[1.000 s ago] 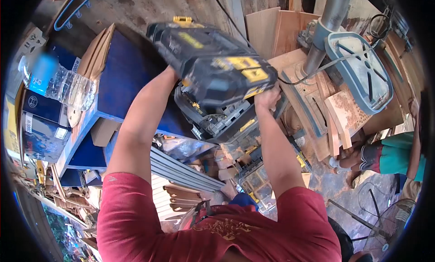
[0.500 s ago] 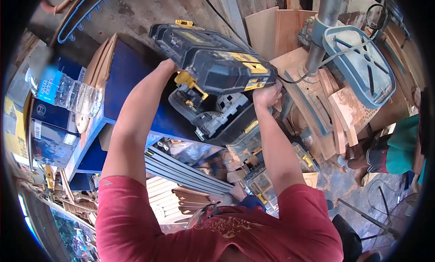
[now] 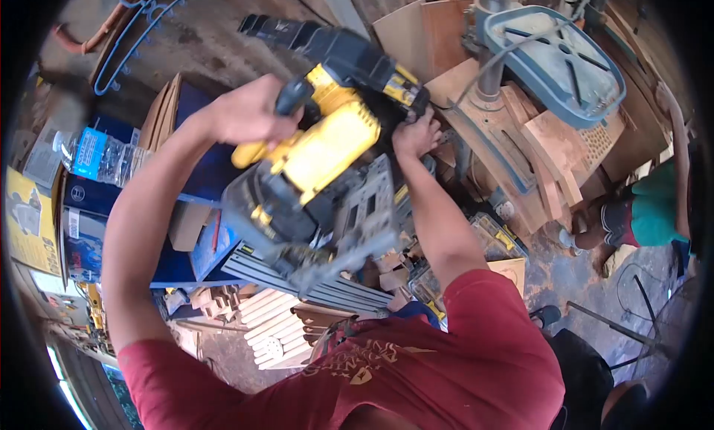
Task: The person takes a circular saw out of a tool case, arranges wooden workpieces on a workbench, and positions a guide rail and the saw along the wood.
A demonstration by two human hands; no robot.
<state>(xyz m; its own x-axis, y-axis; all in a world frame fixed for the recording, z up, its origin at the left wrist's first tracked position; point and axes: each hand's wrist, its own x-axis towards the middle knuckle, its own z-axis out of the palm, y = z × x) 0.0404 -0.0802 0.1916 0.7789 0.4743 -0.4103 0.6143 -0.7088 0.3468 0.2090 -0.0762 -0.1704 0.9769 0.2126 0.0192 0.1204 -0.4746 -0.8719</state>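
A yellow and black circular saw [image 3: 338,147] with a flat grey metal base plate hangs tilted in front of me. My left hand [image 3: 256,110] is wrapped round its handle, slightly blurred by motion. Behind the saw, the lid of a black and yellow tool case [image 3: 338,47] is raised. My right hand [image 3: 418,136] touches the lid's near right corner, fingers bent over the edge. The saw hides most of the case's lower half.
A drill press table [image 3: 558,66] stands at the right over wooden boards. Grey striped rails [image 3: 297,287] lie below the saw. At the left are a water bottle [image 3: 93,155] and stacked boxes. A person in green shorts [image 3: 658,207] stands at the far right.
My left hand has gone from the case lid to the saw's handle. The saw has come up out of the case toward me. My right hand stays at the lid.
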